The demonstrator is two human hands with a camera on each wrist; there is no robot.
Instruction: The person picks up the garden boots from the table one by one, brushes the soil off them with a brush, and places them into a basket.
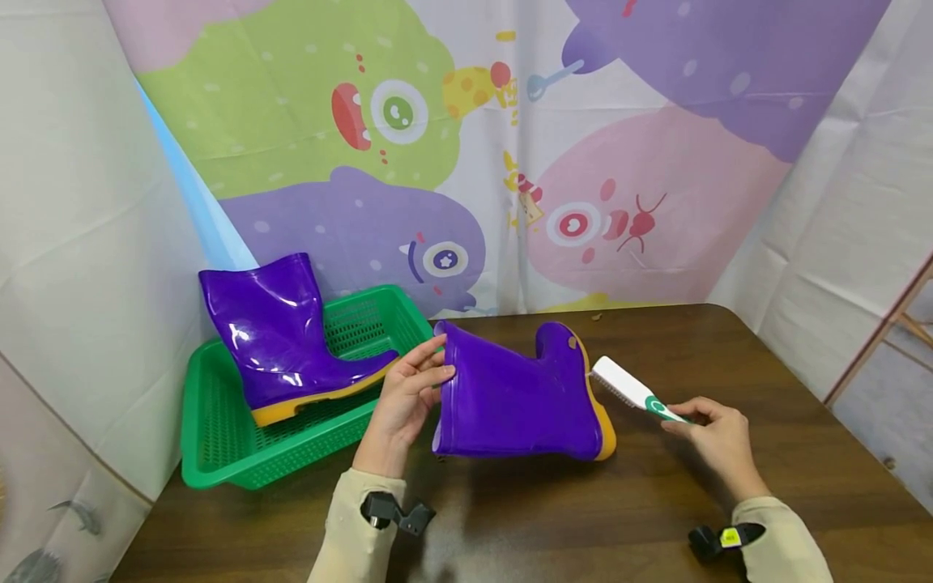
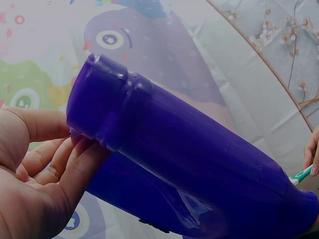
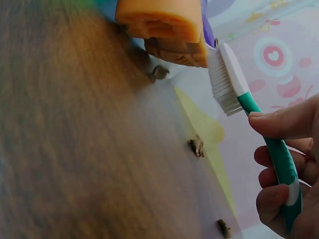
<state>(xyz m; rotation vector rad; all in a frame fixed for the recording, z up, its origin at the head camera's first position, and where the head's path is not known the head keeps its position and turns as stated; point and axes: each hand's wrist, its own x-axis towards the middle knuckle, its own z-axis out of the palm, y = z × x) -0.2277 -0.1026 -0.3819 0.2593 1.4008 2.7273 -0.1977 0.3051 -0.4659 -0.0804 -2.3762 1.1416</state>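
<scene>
A purple rain boot (image 1: 510,397) with a yellow-orange sole lies tilted on its side in the middle of the head view, opening to the left. My left hand (image 1: 404,397) pinches the rim of its shaft between thumb and fingers, also seen closely in the left wrist view. On the right, my right hand (image 1: 717,441) grips the green-and-white handle of a scrub brush (image 1: 623,380). The brush's white bristles face the sole (image 3: 159,17) and are at its edge in the right wrist view; firm contact is hard to tell. A small brown bit (image 1: 572,342) clings near the toe.
A second purple boot (image 1: 280,340) stands in a green perforated basket (image 1: 233,474) on the left. Small brown bits (image 3: 197,147) lie on the brown wooden table (image 1: 656,518). A cartoon-printed cloth (image 1: 503,267) hangs behind the table.
</scene>
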